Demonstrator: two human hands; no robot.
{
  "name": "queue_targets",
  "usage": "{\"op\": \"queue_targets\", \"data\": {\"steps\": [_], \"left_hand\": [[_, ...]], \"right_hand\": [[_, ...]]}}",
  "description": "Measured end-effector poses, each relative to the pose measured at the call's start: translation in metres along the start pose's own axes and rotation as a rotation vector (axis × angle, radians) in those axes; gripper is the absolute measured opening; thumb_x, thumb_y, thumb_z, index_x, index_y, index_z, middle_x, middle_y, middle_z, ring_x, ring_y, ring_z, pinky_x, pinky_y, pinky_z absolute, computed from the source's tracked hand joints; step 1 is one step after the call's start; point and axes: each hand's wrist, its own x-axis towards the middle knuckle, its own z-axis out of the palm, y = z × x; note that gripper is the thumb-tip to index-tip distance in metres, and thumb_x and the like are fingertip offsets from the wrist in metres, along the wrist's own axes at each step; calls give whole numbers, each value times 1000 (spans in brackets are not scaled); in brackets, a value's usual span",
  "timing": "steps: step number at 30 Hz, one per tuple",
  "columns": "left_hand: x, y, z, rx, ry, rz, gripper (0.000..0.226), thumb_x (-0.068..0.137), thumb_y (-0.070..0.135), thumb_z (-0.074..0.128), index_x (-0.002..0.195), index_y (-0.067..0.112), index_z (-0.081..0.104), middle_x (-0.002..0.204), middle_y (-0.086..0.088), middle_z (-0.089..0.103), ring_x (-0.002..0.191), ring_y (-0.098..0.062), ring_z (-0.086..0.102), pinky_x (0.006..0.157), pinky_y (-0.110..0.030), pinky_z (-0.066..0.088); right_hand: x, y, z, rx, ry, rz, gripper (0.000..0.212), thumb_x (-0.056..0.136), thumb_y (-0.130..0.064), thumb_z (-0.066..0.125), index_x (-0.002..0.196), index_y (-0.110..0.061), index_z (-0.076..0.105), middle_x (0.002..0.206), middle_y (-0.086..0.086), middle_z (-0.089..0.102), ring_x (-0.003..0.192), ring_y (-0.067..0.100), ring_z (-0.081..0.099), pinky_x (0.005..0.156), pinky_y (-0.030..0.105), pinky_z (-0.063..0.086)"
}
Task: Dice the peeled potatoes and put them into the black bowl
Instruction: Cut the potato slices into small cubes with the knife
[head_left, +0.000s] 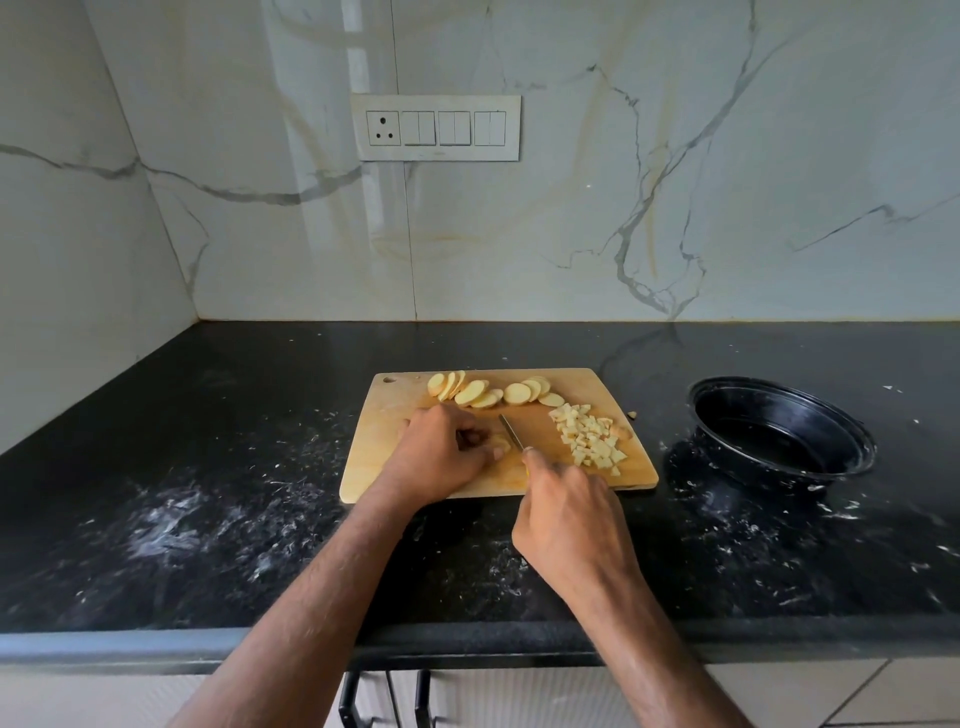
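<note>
A wooden cutting board (395, 467) lies on the black counter (208, 493), nearer the back wall than the front edge, with a small hanging hole at its far left corner. Along the board's far edge sit three fanned groups of round potato slices (485, 391). On the right half of the board, running toward the near right corner, lies a heap of diced potato (589, 439), with one stray bit just off the board's right edge on the counter.

The left hand (439, 457) rests on the middle of the board, fingers curled down over a small stack of slices (500, 441) and pinning it in place. The right hand (569, 512), over the board's near edge, grips the handle of a knife (510, 431); the handle is hidden inside the fist, and the narrow blade slants away toward the far left, its edge touching the right side of the held stack.

The black bowl (852, 441) stands on the counter to the right of the board, well apart from it, and holds no potato. White smears and flecks mark the counter around the bowl and toward the near left.

On the marble wall above hangs a white switch plate (435, 127) with one socket and three pairs of switches; a tiny mark on its lower rim is too small to read. No other writing shows.
</note>
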Motion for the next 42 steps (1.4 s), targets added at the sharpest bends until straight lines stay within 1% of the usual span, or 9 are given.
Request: {"op": "queue_targets", "data": {"steps": [5,9,14,18,22,29,33,36,42], "left_hand": [[3,2,1,19,1,-5,22,84,33,79,105,28,79,90,16,62,95,-19,60,95,-48,48],[3,1,2,-8,8,-32,21,82,34,80,104,33,79,98,13,67,97,-19,60,95,-48,48],[2,2,5,-11,28,-61,23,83,31,81,106,26,79,103,7,73,99,-18,61,96,-45,50],[4,3,11,-47,61,-105,20,82,33,81,101,26,81,98,7,76,99,-22,63,95,-45,51],[7,6,13,-21,86,-75,13,82,24,80,94,20,82,93,2,76,93,-23,64,94,-45,50],[9,5,15,-22,90,-92,14,81,24,81,95,21,81,95,3,77,94,-22,65,95,-43,50],[10,3,16,-5,92,-84,9,80,25,81,88,22,82,85,5,76,86,-21,65,88,-44,53],[11,2,17,2,96,-89,9,79,25,80,88,23,82,85,5,75,86,-21,64,87,-43,53],[11,2,20,14,98,-106,11,79,27,79,89,24,82,84,6,75,85,-20,64,84,-41,55]], "right_hand": [[0,-2,1,-9,-11,-63,34,92,-16,55,125,-16,56,89,3,71,75,20,69,67,32,58],[0,-1,0,2,2,-32,32,92,-16,56,124,-16,58,86,1,71,73,18,70,66,30,59],[-1,0,2,17,18,-16,33,95,-20,54,127,-18,56,86,0,71,74,17,70,66,28,58],[1,2,3,58,49,19,38,97,-23,55,134,-19,53,83,1,69,72,17,68,65,27,58],[0,1,4,79,42,-16,41,97,-25,55,138,-21,51,87,1,69,74,16,68,66,28,59],[0,0,3,55,50,-50,36,95,-20,57,131,-17,56,80,1,68,67,17,68,61,30,59],[0,1,2,51,40,-66,42,96,-20,56,137,-15,55,85,0,70,69,14,68,61,28,58],[1,2,3,35,23,-73,45,95,-19,56,140,-14,54,85,1,70,66,13,66,59,26,55],[0,4,0,68,8,-53,42,94,-18,58,136,-15,57,83,2,71,69,16,65,63,25,52]]}}
